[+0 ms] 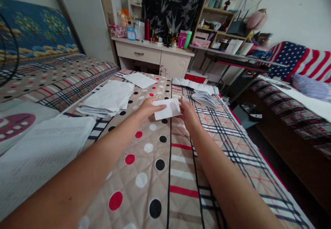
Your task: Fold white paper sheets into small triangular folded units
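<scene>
White paper [170, 109] is held over dotted bedding [144, 163], desk [148, 55] beyond.

The paper [171, 110] hides some of the left fingers [160, 108]; print on the sheets [55, 139] is too small to read. The right edge cuts off the flag cloth [307, 61].

Light: soft and moderate, its source out of view
Wall [294, 18]: pale grey, evenly lit — darkening into the top right corner
Folded paper [164, 111]: bright white, a soft grey shadow on its right half
Desk [137, 53]: deep shadow in the opening beneath
Gap between beds [279, 167]: nearly black
Forearms [103, 149]: stretched by wide-angle distortion toward the bottom edge
Printed sheets [51, 142]: soft — print unreadable
</scene>
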Demonstrator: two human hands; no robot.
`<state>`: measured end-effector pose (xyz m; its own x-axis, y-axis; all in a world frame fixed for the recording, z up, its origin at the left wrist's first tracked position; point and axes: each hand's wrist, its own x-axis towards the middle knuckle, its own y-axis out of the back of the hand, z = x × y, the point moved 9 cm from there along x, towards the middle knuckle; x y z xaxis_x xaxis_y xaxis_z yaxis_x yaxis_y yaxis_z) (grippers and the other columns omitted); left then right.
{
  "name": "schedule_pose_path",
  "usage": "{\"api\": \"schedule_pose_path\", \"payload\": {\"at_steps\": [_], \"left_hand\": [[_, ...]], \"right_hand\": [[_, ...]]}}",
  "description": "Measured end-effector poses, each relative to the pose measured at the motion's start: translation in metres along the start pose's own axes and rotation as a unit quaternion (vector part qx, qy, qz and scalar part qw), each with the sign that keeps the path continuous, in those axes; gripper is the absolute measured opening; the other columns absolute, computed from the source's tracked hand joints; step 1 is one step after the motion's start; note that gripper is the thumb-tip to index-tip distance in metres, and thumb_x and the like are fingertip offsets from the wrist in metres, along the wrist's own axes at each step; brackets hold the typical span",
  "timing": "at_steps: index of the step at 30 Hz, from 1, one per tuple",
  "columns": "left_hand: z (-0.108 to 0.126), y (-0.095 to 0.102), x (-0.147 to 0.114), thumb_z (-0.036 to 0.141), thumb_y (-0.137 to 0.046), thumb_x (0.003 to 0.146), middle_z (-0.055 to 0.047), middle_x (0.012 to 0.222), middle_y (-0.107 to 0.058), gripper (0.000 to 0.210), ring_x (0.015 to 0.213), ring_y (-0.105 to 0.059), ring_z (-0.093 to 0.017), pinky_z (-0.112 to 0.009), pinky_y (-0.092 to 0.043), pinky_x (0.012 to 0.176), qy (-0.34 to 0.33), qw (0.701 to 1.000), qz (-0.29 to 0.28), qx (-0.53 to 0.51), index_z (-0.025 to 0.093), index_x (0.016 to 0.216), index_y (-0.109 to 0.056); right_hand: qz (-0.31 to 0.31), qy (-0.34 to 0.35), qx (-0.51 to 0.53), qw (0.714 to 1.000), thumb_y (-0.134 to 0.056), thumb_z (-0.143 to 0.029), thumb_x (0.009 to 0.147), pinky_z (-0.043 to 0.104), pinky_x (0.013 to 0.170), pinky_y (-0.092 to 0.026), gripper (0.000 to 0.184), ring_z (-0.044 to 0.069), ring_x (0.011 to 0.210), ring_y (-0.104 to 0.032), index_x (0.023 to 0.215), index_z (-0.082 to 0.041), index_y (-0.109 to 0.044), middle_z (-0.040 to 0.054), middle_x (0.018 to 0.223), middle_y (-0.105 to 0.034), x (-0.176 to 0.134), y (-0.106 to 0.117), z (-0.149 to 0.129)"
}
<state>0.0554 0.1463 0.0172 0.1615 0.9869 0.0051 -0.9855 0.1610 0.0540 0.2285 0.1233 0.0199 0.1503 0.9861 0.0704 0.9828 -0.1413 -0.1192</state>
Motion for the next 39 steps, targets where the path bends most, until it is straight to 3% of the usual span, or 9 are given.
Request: {"api": "schedule_pose_path", "payload": {"at_steps": [3, 7, 10, 16, 22, 27, 30, 34, 39], "left_hand": [[-0.009, 0.005, 0.007, 0.038, -0.085, 0.054, -0.007, 0.081, -0.071, 0.048, 0.061, -0.063, -0.017, -0.026, -0.049, 0.055, -0.007, 0.992, 0.086, -0.092, 0.012, 0.089, -0.065], [-0.022, 0.007, 0.008, 0.04, -0.086, 0.054, -0.005, 0.08, -0.07, 0.05, 0.063, -0.064, -0.017, -0.027, -0.051, 0.056, -0.022, 0.983, 0.129, -0.126, 0.013, 0.089, -0.064], [-0.022, 0.004, 0.005, 0.039, -0.085, 0.058, -0.005, 0.083, -0.071, 0.047, 0.065, -0.065, -0.016, -0.026, -0.052, 0.059, -0.031, 0.982, 0.12, -0.14, 0.013, 0.091, -0.065], [-0.014, -0.021, -0.005, 0.031, -0.083, 0.06, -0.001, 0.061, -0.065, 0.029, 0.046, -0.052, -0.01, -0.021, -0.041, 0.044, -0.023, 0.999, 0.007, -0.044, 0.012, 0.075, -0.067], [-0.014, -0.022, -0.01, 0.034, -0.079, 0.064, -0.001, 0.059, -0.064, 0.027, 0.044, -0.05, -0.008, -0.019, -0.037, 0.041, -0.016, 0.994, 0.041, -0.103, 0.012, 0.071, -0.066], [-0.011, -0.024, -0.015, 0.035, -0.08, 0.061, 0.001, 0.053, -0.061, 0.029, 0.041, -0.049, -0.008, -0.02, -0.037, 0.04, -0.008, 0.991, 0.069, -0.113, 0.012, 0.071, -0.065], [-0.015, -0.022, -0.015, 0.035, -0.076, 0.067, 0.001, 0.05, -0.06, 0.026, 0.04, -0.052, -0.01, -0.02, -0.038, 0.04, -0.002, 0.992, 0.093, -0.088, 0.012, 0.07, -0.064], [-0.024, -0.022, -0.011, 0.037, -0.065, 0.076, -0.003, 0.052, -0.063, 0.027, 0.04, -0.059, -0.013, -0.02, -0.038, 0.039, 0.008, 0.995, 0.08, -0.065, 0.012, 0.067, -0.062], [-0.023, -0.013, -0.009, 0.043, -0.062, 0.08, 0.002, 0.045, -0.056, 0.033, 0.034, -0.05, -0.009, -0.019, -0.034, 0.036, -0.015, 0.995, 0.089, -0.049, 0.013, 0.066, -0.06]], "right_hand": [[-0.012, -0.08, 0.076, 0.994, -0.074, -0.053, 0.066, 0.025, 0.06, -0.053, 0.043, 0.013, 0.063, -0.063, 0.09, -0.018, -0.066, 0.0009, 0.076, -0.068, -0.001, -0.009, 0.02], [-0.011, -0.044, 0.064, 0.997, -0.082, -0.038, 0.059, 0.02, 0.049, -0.047, 0.033, 0.009, 0.052, -0.056, 0.078, -0.015, -0.068, -0.0017, 0.064, -0.066, -0.007, -0.012, 0.026], [0.028, -0.029, 0.073, 0.997, -0.082, -0.033, 0.058, 0.02, 0.045, -0.046, 0.028, 0.008, 0.047, -0.054, 0.074, -0.015, -0.067, -0.003, 0.061, -0.065, -0.008, -0.009, 0.026], [0.113, -0.019, 0.123, 0.986, -0.082, -0.031, 0.057, 0.023, 0.048, -0.05, 0.027, 0.011, 0.049, -0.058, 0.072, -0.016, -0.064, -0.0034, 0.057, -0.065, -0.012, 0.001, 0.025], [0.07, 0.005, 0.099, 0.993, -0.082, -0.033, 0.062, 0.02, 0.046, -0.045, 0.029, 0.009, 0.05, -0.055, 0.078, -0.015, -0.066, -0.0025, 0.059, -0.066, -0.018, -0.01, 0.02], [0.081, -0.001, 0.143, 0.986, -0.083, -0.031, 0.059, 0.02, 0.044, -0.04, 0.027, 0.007, 0.044, -0.048, 0.068, -0.016, -0.063, -0.0052, 0.052, -0.059, -0.019, -0.009, 0.023], [0.097, -0.011, 0.151, 0.984, -0.082, -0.031, 0.058, 0.021, 0.045, -0.043, 0.025, 0.008, 0.044, -0.051, 0.067, -0.015, -0.064, -0.0036, 0.053, -0.062, -0.018, -0.005, 0.026], [0.104, -0.028, 0.136, 0.985, -0.078, -0.034, 0.062, 0.023, 0.047, -0.048, 0.023, 0.011, 0.046, -0.057, 0.063, -0.015, -0.065, 0.0002, 0.054, -0.065, -0.016, -0.001, 0.029], [0.09, -0.04, 0.124, 0.987, -0.073, -0.04, 0.068, 0.026, 0.043, -0.047, 0.027, 0.014, 0.044, -0.058, 0.062, -0.015, -0.064, 0.0032, 0.056, -0.067, -0.018, -0.002, 0.028]]}}
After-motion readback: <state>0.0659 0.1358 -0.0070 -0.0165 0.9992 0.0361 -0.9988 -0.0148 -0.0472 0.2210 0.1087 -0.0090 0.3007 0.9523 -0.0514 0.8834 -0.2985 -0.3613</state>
